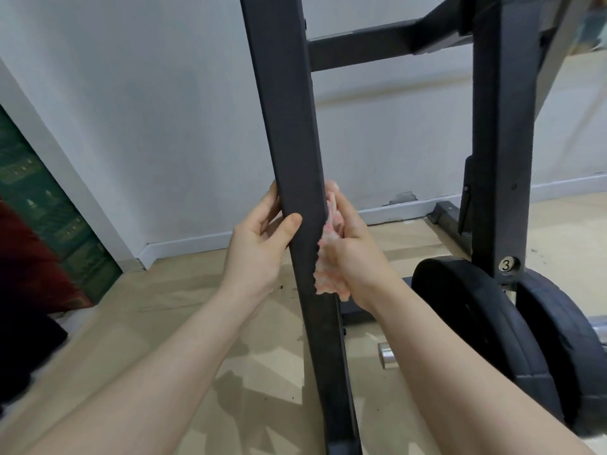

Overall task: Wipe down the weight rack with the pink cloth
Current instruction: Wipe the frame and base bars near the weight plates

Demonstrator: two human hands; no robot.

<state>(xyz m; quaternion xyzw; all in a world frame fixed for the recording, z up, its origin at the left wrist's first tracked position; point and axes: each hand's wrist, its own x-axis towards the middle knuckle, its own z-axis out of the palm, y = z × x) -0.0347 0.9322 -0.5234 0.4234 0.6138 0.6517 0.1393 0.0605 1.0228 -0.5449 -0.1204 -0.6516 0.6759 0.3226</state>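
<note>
Pink cloth [329, 257] bunched in right hand [353, 257] against rack upright [289, 126] — left hand [259, 247] clasping it

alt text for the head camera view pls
A right hand presses a pink cloth against a black rack upright while the left hand grips its other side. Black weight plates sit at right.

Floor [184, 326]: pale beige surface, met a white baseboard [187, 244] at the wall. Borne directly on it: black weight rack [289, 133] by its base; two black weight plates [486, 326] standing on edge; dark specks near the rack's upright.
</note>
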